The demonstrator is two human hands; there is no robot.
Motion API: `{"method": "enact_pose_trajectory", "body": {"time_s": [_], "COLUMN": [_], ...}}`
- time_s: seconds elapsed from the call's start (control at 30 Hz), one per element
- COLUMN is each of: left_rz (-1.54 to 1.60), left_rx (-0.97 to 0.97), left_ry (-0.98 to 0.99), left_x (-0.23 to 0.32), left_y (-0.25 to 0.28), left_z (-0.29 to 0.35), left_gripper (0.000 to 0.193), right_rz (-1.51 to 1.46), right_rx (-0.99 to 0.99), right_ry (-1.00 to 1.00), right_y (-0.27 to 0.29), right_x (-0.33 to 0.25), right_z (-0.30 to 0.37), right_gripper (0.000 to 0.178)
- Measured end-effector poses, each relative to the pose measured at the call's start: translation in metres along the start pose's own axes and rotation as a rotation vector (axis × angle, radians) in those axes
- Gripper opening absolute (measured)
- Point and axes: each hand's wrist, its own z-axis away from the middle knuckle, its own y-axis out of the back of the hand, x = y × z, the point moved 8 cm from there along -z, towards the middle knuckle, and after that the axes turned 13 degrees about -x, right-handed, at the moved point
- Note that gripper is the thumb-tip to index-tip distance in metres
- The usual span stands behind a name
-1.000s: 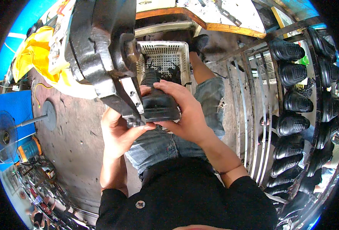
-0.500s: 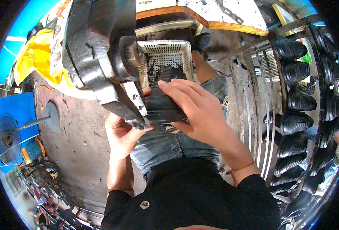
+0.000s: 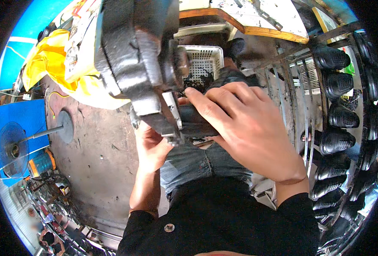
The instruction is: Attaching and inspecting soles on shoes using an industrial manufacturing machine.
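A black shoe is held up against the working end of a dark metal machine. My right hand is wrapped over the shoe from the right, its fingers bent across the top and the index finger reaching toward the machine. My left hand grips the shoe's left end; the thumb shows beside the machine's tip, while most of its fingers are hidden behind the metal. Much of the shoe is covered by my right hand and the machine head.
Beyond the shoe stands a white perforated basket with black scraps inside. To the right, a metal rack carries several black shoes. Yellow cloth hangs at the left, near a floor fan. A wood-edged table is at the back.
The machine and most of the scene sit further right in the picture. My right hand has shifted right, its fingers more bent and its wrist more raised; the shoe's far end has swung right.
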Motion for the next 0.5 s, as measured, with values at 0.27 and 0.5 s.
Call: {"method": "enact_pose_trajectory", "body": {"time_s": [0.27, 0.5], "left_rz": [0.04, -0.138], "left_rx": [-0.128, -0.197], "left_ry": [-0.064, -0.039], "left_x": [0.007, 0.022], "left_y": [-0.022, -0.043], "left_z": [-0.02, -0.031], "left_gripper": [0.069, 0.067], "right_rz": [-0.28, -1.742], "right_rx": [0.257, 0.405], "right_ry": [0.028, -0.207], "right_y": [-0.029, -0.178], "right_x": [0.064, 0.169], "right_z": [0.029, 0.094], "right_gripper": [0.094, 0.122]}}
